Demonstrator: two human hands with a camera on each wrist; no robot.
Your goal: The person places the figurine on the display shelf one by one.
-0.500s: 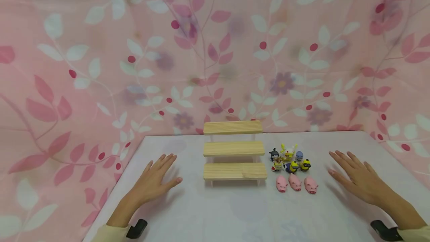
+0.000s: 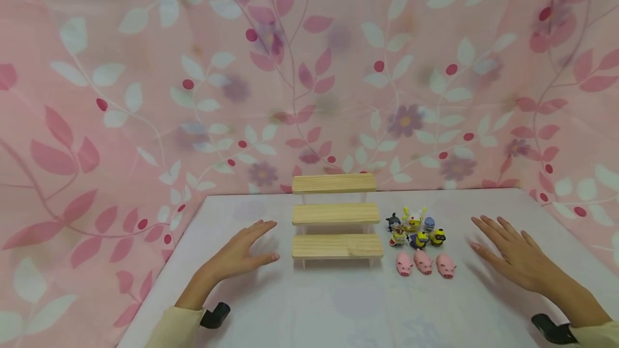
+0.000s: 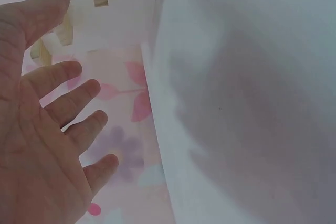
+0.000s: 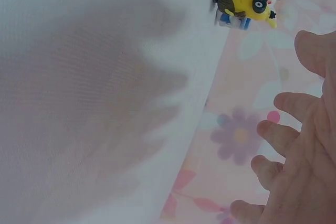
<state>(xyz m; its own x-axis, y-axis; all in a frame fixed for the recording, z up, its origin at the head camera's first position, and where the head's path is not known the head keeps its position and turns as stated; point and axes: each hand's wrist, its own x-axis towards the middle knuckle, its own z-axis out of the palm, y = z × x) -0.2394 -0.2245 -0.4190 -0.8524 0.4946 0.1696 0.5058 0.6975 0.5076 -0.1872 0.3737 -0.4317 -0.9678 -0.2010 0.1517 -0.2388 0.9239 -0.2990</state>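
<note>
A three-tier wooden display stand (image 2: 337, 246) with clear supports sits mid-table. My left hand (image 2: 237, 254) hovers just left of it with fingers extended, holding nothing; in the left wrist view its thumb (image 3: 50, 11) overlaps the stand's edge. To the stand's right is a cluster of small figurines, among them a yellow one with dark goggles (image 2: 438, 237), a horned yellow-and-white one (image 2: 414, 220) and a dark-haired one (image 2: 394, 222). Three pink toy pigs (image 2: 423, 262) lie in a row before them. My right hand (image 2: 517, 256) is held, fingers spread, over the table right of the figurines, empty.
A white cloth covers the table (image 2: 333, 305). Behind it and along the sides hangs a pink floral curtain (image 2: 338, 79). Black bands (image 2: 216, 316) are worn at both wrists, beside pale sleeves (image 2: 176, 326).
My left hand has moved to the right, closer to the stand, and turned slightly inward. The right hand stays nearly in place; the stand and toys have not been moved.
</note>
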